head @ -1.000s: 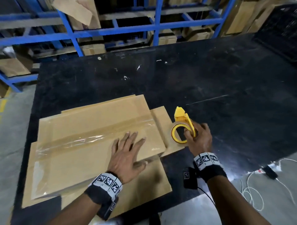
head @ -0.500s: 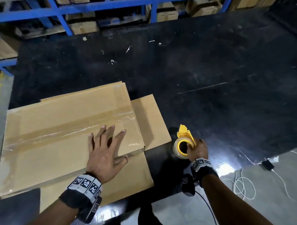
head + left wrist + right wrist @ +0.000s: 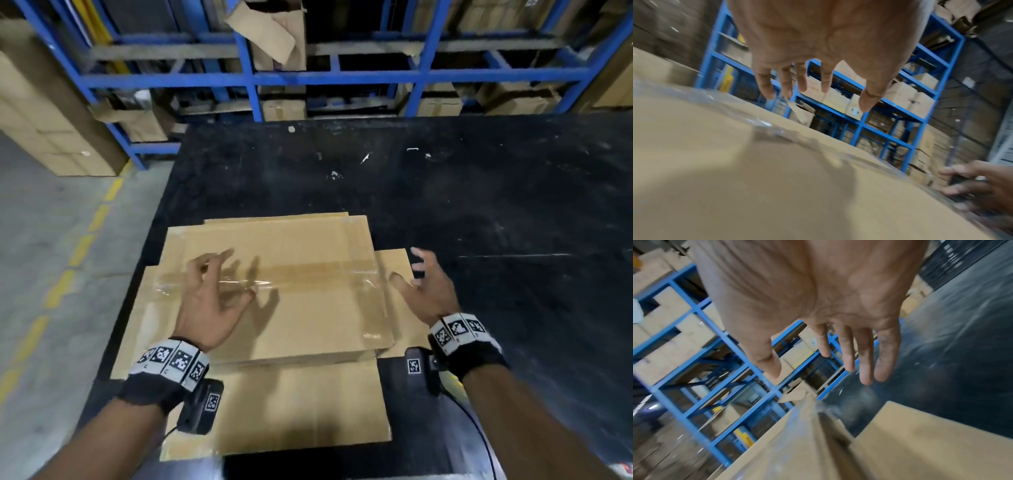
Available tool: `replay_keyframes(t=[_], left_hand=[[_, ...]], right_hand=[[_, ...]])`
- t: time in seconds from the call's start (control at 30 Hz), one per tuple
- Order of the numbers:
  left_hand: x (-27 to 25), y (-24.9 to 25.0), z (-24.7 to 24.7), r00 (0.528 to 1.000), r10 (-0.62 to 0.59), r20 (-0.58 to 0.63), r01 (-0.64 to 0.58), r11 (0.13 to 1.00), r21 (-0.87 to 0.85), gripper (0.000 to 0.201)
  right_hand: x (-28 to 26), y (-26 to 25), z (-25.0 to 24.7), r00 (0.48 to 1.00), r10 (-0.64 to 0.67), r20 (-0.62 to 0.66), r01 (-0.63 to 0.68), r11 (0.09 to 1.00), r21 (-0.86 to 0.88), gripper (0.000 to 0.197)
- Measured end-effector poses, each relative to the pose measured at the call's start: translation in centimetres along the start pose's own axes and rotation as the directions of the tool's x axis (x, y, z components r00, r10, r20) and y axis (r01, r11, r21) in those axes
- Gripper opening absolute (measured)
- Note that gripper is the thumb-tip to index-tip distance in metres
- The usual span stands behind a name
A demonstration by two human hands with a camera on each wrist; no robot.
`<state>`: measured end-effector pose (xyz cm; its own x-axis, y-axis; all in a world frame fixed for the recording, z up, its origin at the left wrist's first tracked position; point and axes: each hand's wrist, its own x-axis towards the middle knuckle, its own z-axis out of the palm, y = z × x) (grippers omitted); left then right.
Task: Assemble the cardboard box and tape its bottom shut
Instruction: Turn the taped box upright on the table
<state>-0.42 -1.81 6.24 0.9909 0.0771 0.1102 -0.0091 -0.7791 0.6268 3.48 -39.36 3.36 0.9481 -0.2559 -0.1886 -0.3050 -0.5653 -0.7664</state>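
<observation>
the cardboard box (image 3: 274, 294) lies upside down on the black worktop (image 3: 479, 205), at about 6 o'clock in the head view, with a strip of clear tape (image 3: 308, 274) running across its closed bottom and loose flaps spread flat around it. the left hand (image 3: 209, 301) hovers over the tape, fingers (image 3: 766, 86) spread wide and holding nothing. the right hand (image 3: 428, 291) hangs above the flap at the box's 3 o'clock edge, fingers (image 3: 865, 356) wide too, empty
</observation>
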Motion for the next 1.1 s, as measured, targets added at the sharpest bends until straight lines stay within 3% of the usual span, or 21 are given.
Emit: replay_keyframes(t=[0.07,0.17,0.3,0.37,0.53,0.6,0.77,0.97,1.1], left_hand=[[1.0,-3.6,-2.8,0.987,-0.162,0.012,0.161,0.986,0.048,0.085],[2.6,-9.0,-5.6,0.934,-0.353,0.061,0.336,0.923,0.188,0.103],[4.2,-11.8,-6.3,0.837,-0.472,0.276,0.377,0.864,0.333,0.112],[5.0,-11.4,-6.1,0.818,-0.484,0.311,0.399,0.867,0.299,0.106],[7.0,-11.2,-5.4,0.835,-0.417,0.358,0.336,0.903,0.270,0.102],[8.2,-11.7,-5.5,0.832,-0.442,0.335,0.373,0.893,0.253,0.104],[12.7,-12.0,-5.4,0.818,-0.478,0.319,0.391,0.870,0.300,0.118],[17.4,-12.5,-3.2,0.742,-0.474,0.474,0.317,0.871,0.374,0.148],[17.4,-11.2,-4.4,0.791,-0.457,0.406,0.324,0.877,0.356,0.130]], right_hand=[[0.8,-2.5,2.1,0.995,-0.026,0.096,0.034,0.996,-0.077,0.093],[2.0,-4.5,4.6,0.974,0.024,0.226,0.029,0.973,-0.227,0.116],[2.6,-5.8,7.0,0.937,0.119,0.328,0.002,0.938,-0.345,0.132],[2.6,-6.6,7.6,0.933,0.156,0.324,-0.021,0.923,-0.384,0.132],[3.4,-7.2,8.0,0.936,0.206,0.286,-0.070,0.904,-0.422,0.134],[4.0,-7.8,7.9,0.942,0.204,0.264,-0.073,0.898,-0.434,0.130],[7.9,-9.5,7.9,0.956,0.179,0.233,-0.042,0.867,-0.497,0.135],[12.4,-10.2,8.9,0.917,0.209,0.339,0.023,0.821,-0.570,0.151],[12.5,-11.0,8.2,0.937,0.162,0.310,0.029,0.847,-0.530,0.131]])
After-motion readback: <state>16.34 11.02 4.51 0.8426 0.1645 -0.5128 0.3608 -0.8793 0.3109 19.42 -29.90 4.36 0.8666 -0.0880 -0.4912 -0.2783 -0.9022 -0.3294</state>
